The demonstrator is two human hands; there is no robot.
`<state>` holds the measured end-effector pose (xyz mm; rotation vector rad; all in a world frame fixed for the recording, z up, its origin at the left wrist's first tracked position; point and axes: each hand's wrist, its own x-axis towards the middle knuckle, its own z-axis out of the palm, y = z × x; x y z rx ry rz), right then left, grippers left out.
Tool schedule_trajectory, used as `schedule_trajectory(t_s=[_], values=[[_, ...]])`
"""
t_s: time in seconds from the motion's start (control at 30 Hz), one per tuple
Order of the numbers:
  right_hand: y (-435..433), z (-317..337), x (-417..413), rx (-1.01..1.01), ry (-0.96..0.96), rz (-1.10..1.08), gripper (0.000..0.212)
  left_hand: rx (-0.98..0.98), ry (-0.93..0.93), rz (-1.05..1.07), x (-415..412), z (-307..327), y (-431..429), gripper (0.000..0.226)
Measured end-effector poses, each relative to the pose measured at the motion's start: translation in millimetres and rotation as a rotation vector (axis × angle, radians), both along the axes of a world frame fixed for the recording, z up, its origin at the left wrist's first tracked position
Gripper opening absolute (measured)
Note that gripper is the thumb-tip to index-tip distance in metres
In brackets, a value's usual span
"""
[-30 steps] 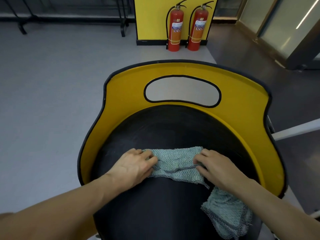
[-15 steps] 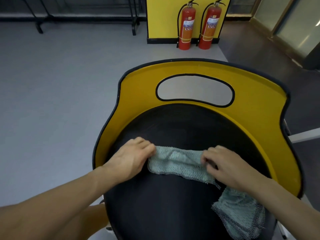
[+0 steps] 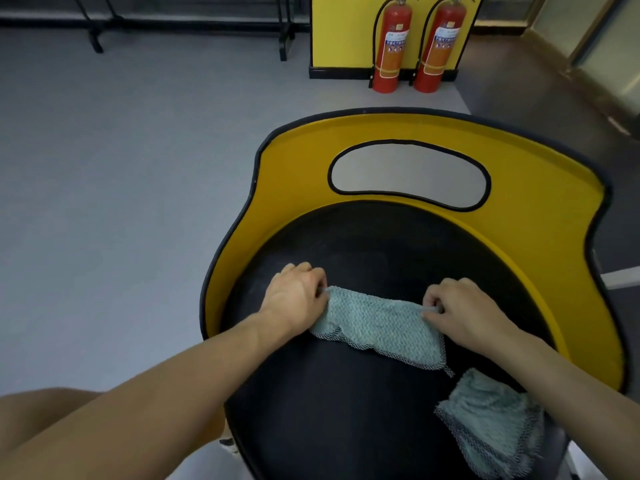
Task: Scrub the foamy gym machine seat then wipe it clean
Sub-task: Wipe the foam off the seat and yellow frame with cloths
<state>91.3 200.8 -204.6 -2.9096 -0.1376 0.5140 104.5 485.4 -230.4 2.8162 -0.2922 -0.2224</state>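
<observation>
A black padded seat [image 3: 381, 403] with a yellow, black-edged surround [image 3: 540, 237] fills the lower right of the head view. A pale green cloth with a dark mesh edge [image 3: 377, 323] lies stretched across the seat's middle. My left hand [image 3: 298, 297] pinches its left end with curled fingers. My right hand [image 3: 460, 310] pinches its right end the same way. The cloth's loose tail [image 3: 495, 424] lies bunched on the seat's near right, under my right forearm. No foam shows on the black surface.
Two red fire extinguishers [image 3: 391, 46] stand against a yellow panel [image 3: 343, 32] beyond the seat. Grey floor [image 3: 121, 185] spreads to the left, with black rack legs [image 3: 97, 39] at the far edge. A white bar [image 3: 623, 277] juts out at the right.
Both hands have drawn apart, pulling the cloth taut into a flat band across the seat. My view has shifted left, so the seat now sits further right.
</observation>
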Motion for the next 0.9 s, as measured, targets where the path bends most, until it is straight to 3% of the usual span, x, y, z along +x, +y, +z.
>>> schedule_trajectory(t_s=[0.07, 0.23, 0.33, 0.53, 0.63, 0.77, 0.83, 0.9], values=[[0.7, 5.6, 6.6, 0.164, 0.085, -0.125, 0.014, -0.142, 0.057, 0.039, 4.2, 4.8, 2.1, 0.011], [41.9, 36.4, 14.5, 0.859, 0.411, -0.409, 0.012, -0.333, 0.172, 0.161, 4.8, 8.1, 13.7, 0.012], [85.6, 37.5, 14.4, 1.035, 0.442, -0.429, 0.008, -0.418, 0.190, 0.206, 4.3, 2.4, 23.8, 0.008], [116.6, 36.0, 17.0, 1.024, 0.370, -0.362, 0.015, -0.475, 0.184, 0.218, 8.7, 6.9, 35.8, 0.007], [98.9, 59.6, 22.2, 1.049, 0.276, -0.241, 0.016, -0.591, 0.080, 0.255, 17.5, 27.1, 46.6, 0.015], [62.9, 72.8, 21.6, 0.547, 0.107, 0.123, 0.015, -0.588, -0.119, 0.267, 28.5, 44.4, 63.2, 0.018], [56.7, 59.3, 10.2, 0.283, 0.042, 0.333, 0.015, -0.584, -0.103, 0.248, 22.7, 42.9, 62.2, 0.019], [60.9, 40.5, -11.2, 0.178, -0.002, 0.518, 0.015, -0.570, -0.086, 0.248, 11.0, 38.7, 58.0, 0.019]])
